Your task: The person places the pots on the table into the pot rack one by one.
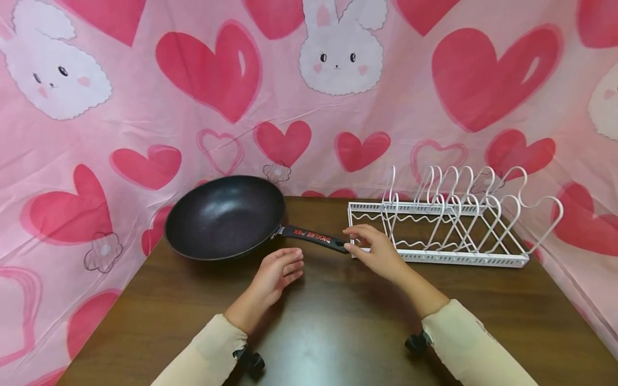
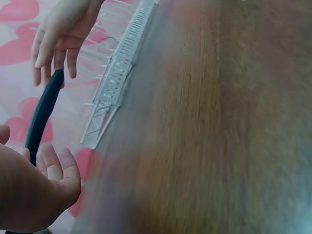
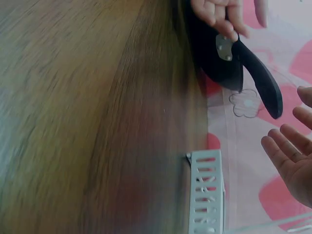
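A black frying pan [image 1: 227, 214] rests on the left part of the table, its black handle [image 1: 309, 236] with red lettering pointing right. My right hand [image 1: 376, 252] is at the handle's free end, thumb and fingers spread apart around the tip. In the right wrist view a gap shows between the right hand [image 3: 292, 161] and the handle [image 3: 265, 90]. My left hand [image 1: 276, 272] is in front of the handle near the pan, fingers loosely bent and holding nothing. From the left wrist view, the left hand [image 2: 44, 190] hides the handle's near end.
A white wire rack [image 1: 449, 257] with looped upright dividers stands on the right, just beyond my right hand. The brown wooden table [image 1: 314, 321] spreads below both arms. A pink cloth [image 1: 309, 112] with hearts and rabbits hangs behind it.
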{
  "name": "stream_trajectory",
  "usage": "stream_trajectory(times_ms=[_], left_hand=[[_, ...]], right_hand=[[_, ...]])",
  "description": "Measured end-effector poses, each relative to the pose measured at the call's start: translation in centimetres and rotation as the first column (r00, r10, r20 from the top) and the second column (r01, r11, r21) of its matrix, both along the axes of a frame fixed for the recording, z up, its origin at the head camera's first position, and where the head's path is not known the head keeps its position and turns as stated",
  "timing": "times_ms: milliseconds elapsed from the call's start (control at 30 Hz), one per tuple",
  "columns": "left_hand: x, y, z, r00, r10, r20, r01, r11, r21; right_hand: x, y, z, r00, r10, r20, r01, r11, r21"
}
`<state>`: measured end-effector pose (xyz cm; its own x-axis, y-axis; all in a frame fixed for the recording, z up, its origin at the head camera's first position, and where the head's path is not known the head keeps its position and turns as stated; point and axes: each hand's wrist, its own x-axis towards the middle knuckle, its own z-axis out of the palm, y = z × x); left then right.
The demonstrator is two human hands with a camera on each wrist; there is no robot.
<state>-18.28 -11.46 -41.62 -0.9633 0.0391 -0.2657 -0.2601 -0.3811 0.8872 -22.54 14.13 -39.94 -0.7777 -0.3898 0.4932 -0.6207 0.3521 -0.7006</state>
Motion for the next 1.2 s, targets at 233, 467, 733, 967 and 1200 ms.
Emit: stream_trajectory(times_ms=[233, 467, 733, 967, 1200], left_hand=[[-1.4, 0.6, -0.6, 0.997, 0.035, 0.075, -0.041, 0.996, 0.082], [-2.7, 1.0, -0.9, 0.992, 0.083, 0.095, -0.097, 0.985, 0.144], [-4.0, 1.6, -1.6, 0.991, 0.11, 0.073, -0.127, 0.944, 0.306], [-3.9, 1.3, -1.9, 0.993, 0.121, -0.011, -0.104, 0.892, 0.44], [-2.7, 0.6, -1.5, 0.986, 0.166, -0.028, -0.134, 0.873, 0.469]], right_hand=[[-0.5, -1.6, -0.1, 0.982, -0.019, 0.186, 0.035, 0.996, -0.086], [-1.1, -2.6, -0.5, 0.914, -0.033, 0.405, 0.093, 0.987, -0.13], [-1.0, -4.0, -0.8, 0.74, 0.224, 0.635, 0.139, 0.872, -0.47], [0.0, -4.4, -0.7, 0.674, 0.33, 0.661, 0.123, 0.832, -0.541], [1.5, -4.5, -0.7, 0.61, 0.432, 0.664, 0.021, 0.829, -0.558]])
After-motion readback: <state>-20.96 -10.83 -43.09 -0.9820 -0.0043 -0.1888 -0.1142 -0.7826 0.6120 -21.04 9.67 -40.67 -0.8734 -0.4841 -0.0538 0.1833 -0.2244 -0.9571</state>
